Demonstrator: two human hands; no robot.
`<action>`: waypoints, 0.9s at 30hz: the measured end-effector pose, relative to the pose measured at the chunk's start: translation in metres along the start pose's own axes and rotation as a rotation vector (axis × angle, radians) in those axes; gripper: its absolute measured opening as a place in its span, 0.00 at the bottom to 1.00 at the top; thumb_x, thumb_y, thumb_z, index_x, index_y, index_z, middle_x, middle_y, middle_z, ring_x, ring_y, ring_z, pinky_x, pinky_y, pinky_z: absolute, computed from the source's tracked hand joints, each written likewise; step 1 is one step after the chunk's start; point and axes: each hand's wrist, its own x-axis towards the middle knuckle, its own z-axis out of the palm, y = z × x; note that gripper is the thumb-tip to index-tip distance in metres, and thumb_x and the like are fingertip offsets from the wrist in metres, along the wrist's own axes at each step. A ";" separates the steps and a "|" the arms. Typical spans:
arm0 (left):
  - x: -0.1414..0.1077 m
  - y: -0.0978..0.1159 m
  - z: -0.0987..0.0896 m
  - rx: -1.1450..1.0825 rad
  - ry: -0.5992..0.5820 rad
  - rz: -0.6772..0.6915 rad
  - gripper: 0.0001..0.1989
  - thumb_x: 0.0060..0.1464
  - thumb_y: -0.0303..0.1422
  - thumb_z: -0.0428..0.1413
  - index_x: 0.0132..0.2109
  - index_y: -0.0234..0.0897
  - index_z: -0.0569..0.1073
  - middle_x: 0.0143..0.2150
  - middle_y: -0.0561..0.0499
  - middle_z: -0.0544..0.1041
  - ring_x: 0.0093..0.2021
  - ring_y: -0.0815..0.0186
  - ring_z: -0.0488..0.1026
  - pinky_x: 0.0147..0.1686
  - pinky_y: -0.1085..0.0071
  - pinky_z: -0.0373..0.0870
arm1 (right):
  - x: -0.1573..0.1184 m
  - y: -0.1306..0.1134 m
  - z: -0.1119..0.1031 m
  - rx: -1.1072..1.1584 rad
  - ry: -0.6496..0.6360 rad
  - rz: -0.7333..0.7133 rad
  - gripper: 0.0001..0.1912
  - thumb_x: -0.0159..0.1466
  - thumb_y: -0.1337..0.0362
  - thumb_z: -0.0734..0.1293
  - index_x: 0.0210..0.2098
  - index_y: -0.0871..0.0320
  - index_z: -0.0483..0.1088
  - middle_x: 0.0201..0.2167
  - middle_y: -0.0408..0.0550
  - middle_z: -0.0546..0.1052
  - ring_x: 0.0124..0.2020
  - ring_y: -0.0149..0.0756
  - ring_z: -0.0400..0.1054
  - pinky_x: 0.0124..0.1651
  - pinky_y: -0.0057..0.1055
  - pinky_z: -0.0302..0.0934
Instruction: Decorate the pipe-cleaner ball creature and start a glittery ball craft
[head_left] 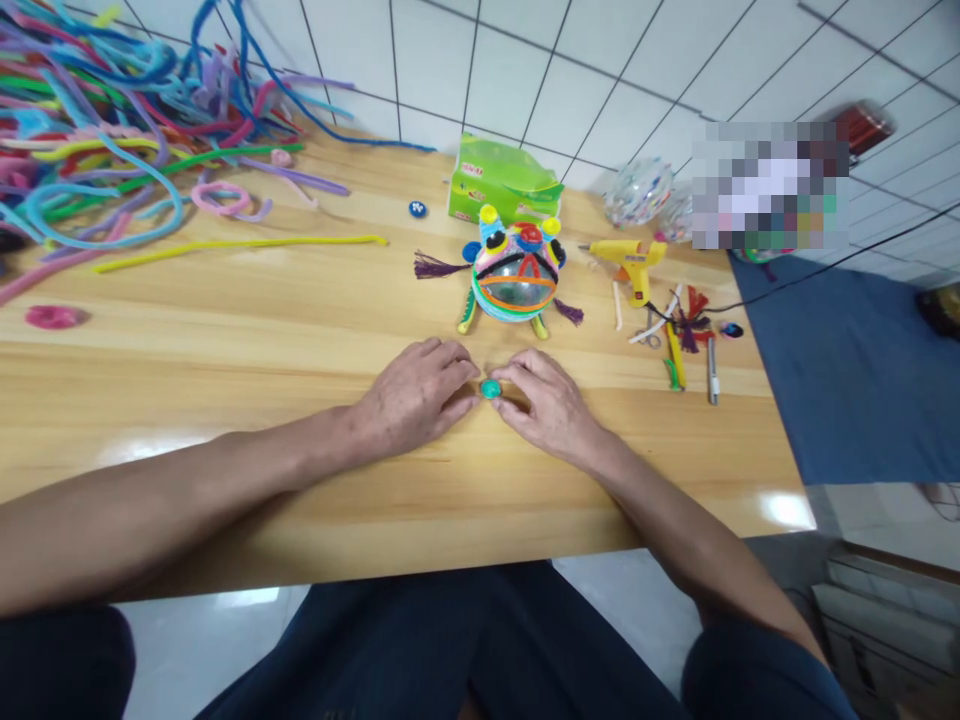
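A small teal coiled disc [491, 389], apparently wound pipe cleaner, is between my two hands just above the wooden table. My right hand [551, 405] grips it, index finger on the far side and thumb on the near side. From the left, my left hand [420, 395] is curled, with its thumb and index fingertip at the disc's left edge. Just beyond them stands a colourful animal-like figure [517, 280] with a clear round body, yellow-tipped horns, black brows, an orange mouth band and purple tassels.
Tangled pipe cleaners [112, 130] cover the back left, near a yellow pipe cleaner [240, 250] and a pink coil [55, 316]. Behind the figure are a green tissue pack [499, 180] and a blue disc [418, 209]. Right lie a yellow glue gun [634, 262] and a utility knife [712, 370].
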 end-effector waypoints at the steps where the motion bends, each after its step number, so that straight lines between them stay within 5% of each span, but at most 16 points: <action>1: 0.000 0.000 0.000 -0.011 0.002 -0.001 0.11 0.74 0.35 0.54 0.51 0.33 0.79 0.51 0.40 0.82 0.50 0.53 0.79 0.52 0.55 0.77 | 0.000 -0.001 0.001 -0.013 0.008 -0.014 0.11 0.70 0.67 0.68 0.52 0.52 0.75 0.47 0.54 0.79 0.48 0.48 0.75 0.53 0.49 0.75; 19: 0.005 0.000 0.008 0.022 -0.002 0.060 0.12 0.73 0.34 0.54 0.48 0.33 0.80 0.45 0.41 0.82 0.44 0.56 0.78 0.49 0.59 0.78 | -0.001 -0.004 0.006 0.016 0.076 0.027 0.08 0.67 0.68 0.71 0.44 0.51 0.72 0.39 0.49 0.79 0.42 0.45 0.75 0.45 0.43 0.72; 27: 0.007 0.001 0.010 0.045 0.013 0.075 0.11 0.72 0.34 0.54 0.45 0.33 0.80 0.43 0.42 0.81 0.43 0.57 0.78 0.46 0.61 0.77 | -0.003 -0.003 0.005 0.006 0.047 0.019 0.13 0.65 0.67 0.71 0.48 0.51 0.70 0.45 0.52 0.80 0.47 0.49 0.76 0.48 0.46 0.73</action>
